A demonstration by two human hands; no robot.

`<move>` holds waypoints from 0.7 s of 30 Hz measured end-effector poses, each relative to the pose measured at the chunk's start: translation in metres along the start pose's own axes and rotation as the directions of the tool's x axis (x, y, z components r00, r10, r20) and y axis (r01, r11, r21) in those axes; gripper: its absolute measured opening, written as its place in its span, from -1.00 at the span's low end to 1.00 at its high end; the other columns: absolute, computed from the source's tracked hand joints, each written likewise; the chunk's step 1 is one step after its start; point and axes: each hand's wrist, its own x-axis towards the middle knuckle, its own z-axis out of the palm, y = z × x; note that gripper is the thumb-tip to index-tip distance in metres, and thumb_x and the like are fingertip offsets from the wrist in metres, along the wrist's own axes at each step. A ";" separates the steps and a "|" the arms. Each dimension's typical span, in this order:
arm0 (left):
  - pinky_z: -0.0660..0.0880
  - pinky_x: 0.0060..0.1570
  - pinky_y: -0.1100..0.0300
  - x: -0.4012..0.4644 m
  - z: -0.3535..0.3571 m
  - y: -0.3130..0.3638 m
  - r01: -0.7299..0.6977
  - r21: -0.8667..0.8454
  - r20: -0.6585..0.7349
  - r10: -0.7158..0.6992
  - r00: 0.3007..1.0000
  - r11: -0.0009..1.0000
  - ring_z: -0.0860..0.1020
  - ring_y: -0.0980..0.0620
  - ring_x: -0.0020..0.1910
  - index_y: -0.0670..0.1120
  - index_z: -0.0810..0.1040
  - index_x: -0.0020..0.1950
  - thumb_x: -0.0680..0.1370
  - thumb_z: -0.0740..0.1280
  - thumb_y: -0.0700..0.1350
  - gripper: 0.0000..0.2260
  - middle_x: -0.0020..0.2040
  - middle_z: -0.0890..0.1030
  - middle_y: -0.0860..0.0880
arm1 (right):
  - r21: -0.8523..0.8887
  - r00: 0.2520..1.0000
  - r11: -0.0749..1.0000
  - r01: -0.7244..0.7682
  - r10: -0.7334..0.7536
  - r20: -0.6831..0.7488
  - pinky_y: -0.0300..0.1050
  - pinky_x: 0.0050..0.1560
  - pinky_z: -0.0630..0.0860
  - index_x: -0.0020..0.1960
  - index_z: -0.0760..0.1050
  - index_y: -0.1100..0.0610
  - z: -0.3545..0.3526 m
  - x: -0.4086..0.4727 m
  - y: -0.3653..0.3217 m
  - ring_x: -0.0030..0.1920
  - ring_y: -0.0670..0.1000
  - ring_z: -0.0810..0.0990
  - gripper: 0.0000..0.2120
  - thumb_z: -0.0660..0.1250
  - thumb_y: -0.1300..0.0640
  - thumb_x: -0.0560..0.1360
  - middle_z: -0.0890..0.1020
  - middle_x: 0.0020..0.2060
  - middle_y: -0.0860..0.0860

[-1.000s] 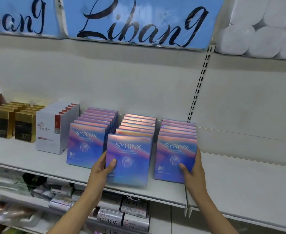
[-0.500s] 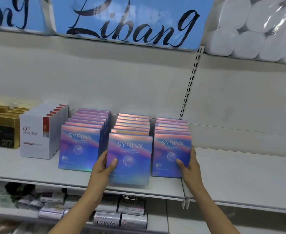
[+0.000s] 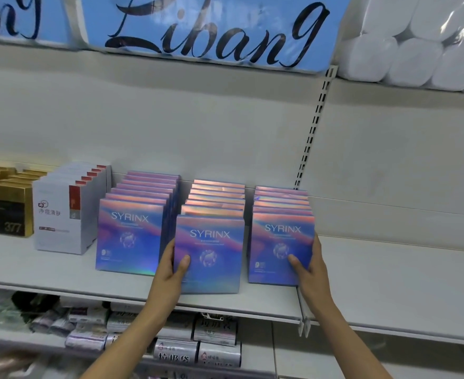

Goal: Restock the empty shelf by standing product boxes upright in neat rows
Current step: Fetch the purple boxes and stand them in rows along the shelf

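Note:
Three rows of iridescent blue-purple SYRINX boxes stand upright on the white shelf point(image 3: 61, 272). My left hand point(image 3: 172, 272) grips the left edge of the middle row's front box point(image 3: 211, 250), thumb on its face. That box sits lower and nearer the shelf's front edge than its neighbours. My right hand point(image 3: 308, 265) holds the lower right corner of the right row's front box point(image 3: 280, 242), thumb on the front, fingers round the side. The left row's front box point(image 3: 129, 236) stands untouched.
White boxes with red tabs point(image 3: 64, 212) and gold boxes point(image 3: 10, 212) stand left of the SYRINX rows. Bare shelf point(image 3: 403, 283) stretches to the right. White paper rolls point(image 3: 416, 42) sit above right, a blue Libang sign point(image 3: 214, 31) above, and rolled packs point(image 3: 198, 348) below.
The view has shifted, so the rows sit a little further right and higher in the frame. Both hands keep the same hold on their boxes, and the right row looks squared up.

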 end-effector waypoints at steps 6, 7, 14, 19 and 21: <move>0.16 0.49 0.19 0.006 0.001 -0.005 -0.016 0.074 -0.029 0.018 0.999 0.997 0.21 0.15 0.55 0.02 0.17 0.61 0.65 0.26 -0.09 -0.45 0.59 0.24 0.10 | -0.192 0.983 0.976 0.106 -0.132 -0.124 -0.55 0.03 0.45 0.59 0.08 0.02 0.010 -0.015 -0.011 0.46 -0.35 0.21 -0.27 0.38 0.04 0.55 0.19 0.52 -0.18; 0.17 0.52 0.15 0.007 0.001 -0.006 -0.028 0.082 -0.030 0.031 0.999 0.996 0.22 0.14 0.55 0.01 0.19 0.61 0.65 0.26 -0.09 -0.46 0.58 0.26 0.09 | -0.297 0.959 0.939 0.173 -0.230 -0.169 -0.59 0.10 0.38 0.59 0.10 0.08 0.016 -0.020 -0.014 0.49 -0.34 0.13 -0.29 0.38 0.11 0.56 0.14 0.53 -0.16; 0.16 0.56 0.11 0.002 0.004 -0.010 -0.082 0.099 -0.038 0.086 0.996 0.992 0.22 0.17 0.55 0.14 0.17 0.55 0.65 0.25 -0.09 -0.50 0.57 0.27 0.12 | -0.356 0.957 0.888 0.291 -0.267 0.115 -0.03 0.45 0.38 0.49 0.33 -0.10 0.072 -0.035 -0.020 0.45 -0.15 0.35 -0.53 0.33 0.03 0.61 0.42 0.43 -0.16; 0.20 0.34 0.44 0.006 0.003 -0.018 -0.172 0.337 -0.009 0.185 0.983 0.926 0.22 0.05 0.39 0.18 0.00 0.57 0.62 0.35 -0.06 -0.33 0.40 0.20 0.00 | -0.416 0.936 0.840 0.349 -0.338 0.102 -0.10 0.50 0.27 0.52 0.34 0.07 0.078 -0.024 -0.026 0.50 -0.15 0.26 -0.52 0.31 0.06 0.62 0.38 0.48 -0.11; 0.05 0.41 0.45 0.007 0.001 -0.019 -0.187 0.352 0.100 0.162 0.982 0.917 0.04 0.24 0.54 0.27 -0.17 0.55 0.54 0.46 -0.09 -0.10 0.58 0.00 0.18 | -0.488 0.908 0.785 0.382 -0.418 0.039 -0.18 0.54 0.14 0.54 0.30 0.07 0.072 -0.019 -0.026 0.53 -0.10 0.21 -0.49 0.30 0.09 0.61 0.33 0.51 -0.07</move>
